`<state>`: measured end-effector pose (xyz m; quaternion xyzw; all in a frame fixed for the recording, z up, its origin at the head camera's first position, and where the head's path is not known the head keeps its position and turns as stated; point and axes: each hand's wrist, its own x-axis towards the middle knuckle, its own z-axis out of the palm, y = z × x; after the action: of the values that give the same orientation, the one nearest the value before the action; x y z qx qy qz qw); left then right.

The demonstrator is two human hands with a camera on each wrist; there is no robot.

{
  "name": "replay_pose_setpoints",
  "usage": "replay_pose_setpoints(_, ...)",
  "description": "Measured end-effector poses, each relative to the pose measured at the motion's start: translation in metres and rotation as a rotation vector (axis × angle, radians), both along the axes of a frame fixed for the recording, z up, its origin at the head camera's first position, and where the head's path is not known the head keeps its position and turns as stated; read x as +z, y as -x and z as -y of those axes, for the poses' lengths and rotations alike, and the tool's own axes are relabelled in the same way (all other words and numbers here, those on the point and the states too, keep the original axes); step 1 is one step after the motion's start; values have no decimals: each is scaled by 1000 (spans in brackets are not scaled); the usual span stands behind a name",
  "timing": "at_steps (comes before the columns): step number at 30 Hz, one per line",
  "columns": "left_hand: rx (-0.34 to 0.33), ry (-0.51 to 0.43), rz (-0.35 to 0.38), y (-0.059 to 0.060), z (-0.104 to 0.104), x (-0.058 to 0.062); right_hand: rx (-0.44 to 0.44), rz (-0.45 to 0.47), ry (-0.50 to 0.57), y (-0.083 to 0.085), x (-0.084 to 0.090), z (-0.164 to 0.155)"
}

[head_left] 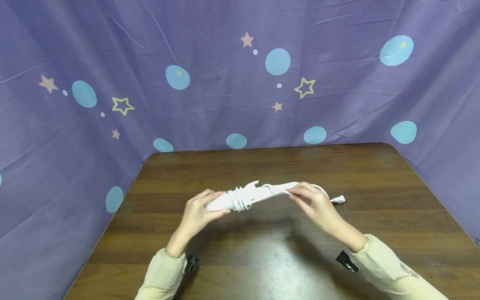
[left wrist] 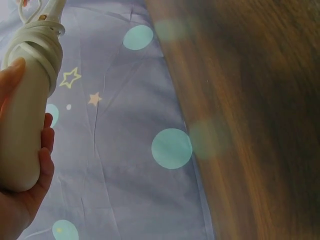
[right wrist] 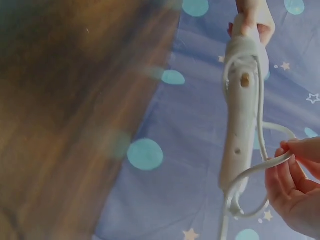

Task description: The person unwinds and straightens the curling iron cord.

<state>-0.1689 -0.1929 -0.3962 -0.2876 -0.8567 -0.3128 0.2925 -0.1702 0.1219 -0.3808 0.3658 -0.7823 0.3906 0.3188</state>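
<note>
I see both my forearms, in pale sleeves, angled inward over the table (head_left: 262, 258). My left hand (head_left: 198, 210) is raised off the table, fingers and thumb curled round one end of the white device (head_left: 255, 195). My right hand (head_left: 318, 204) is level with it at the other end, fingertips (right wrist: 292, 150) pinching the cord (right wrist: 260, 167), wrist bent slightly down.

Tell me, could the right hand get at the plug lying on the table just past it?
Probably yes. The right hand only pinches the white cord near the end of the white appliance, and the plug lies on bare table beside it with nothing between. It would likely have to let the cord go first.
</note>
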Motion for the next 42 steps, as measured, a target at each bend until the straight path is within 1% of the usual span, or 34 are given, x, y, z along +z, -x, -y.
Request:
replay_pose_setpoints(2,-5,7,-4,0,1,0,9,6,-4,2,5,-2)
replay_pose_setpoints(6,-15,17,-8,0,2,0,29,47,-31,8,13,-8)
replay_pose_setpoints(12,-34,23,-11,1,5,0,44,79,-112,19,23,-15)
replay_pose_setpoints(15,-49,25,-11,1,6,0,71,118,-142,24,27,-19)
replay_pose_setpoints(17,-57,23,-14,1,7,0,95,157,-161,28,30,-22)
replay_pose_setpoints(20,-69,16,-29,1,9,-2,139,253,-192,34,34,-27)
replay_pose_setpoints(21,-96,1,-36,6,14,-13,150,287,-197,36,35,-29)
replay_pose_setpoints(23,-103,-10,-40,6,15,-14,165,348,-203,40,36,-33)
replay_pose_setpoints(26,-107,-20,-23,4,18,-14,179,422,-188,47,35,-41)
replay_pose_setpoints(27,-103,-20,-11,4,18,-14,178,431,-183,49,34,-43)
replay_pose_setpoints(28,-77,-9,3,-2,14,-2,175,438,-180,51,33,-45)
replay_pose_setpoints(31,-62,-7,44,-4,15,0,169,444,-172,55,28,-50)
replay_pose_setpoints(33,-57,-13,57,-4,14,1,160,440,-167,57,24,-51)
replay_pose_setpoints(36,-62,-35,67,-4,14,1,165,446,-153,59,18,-52)
replay_pose_setpoints(42,-66,-86,44,-4,12,3,183,471,-142,58,5,-51)
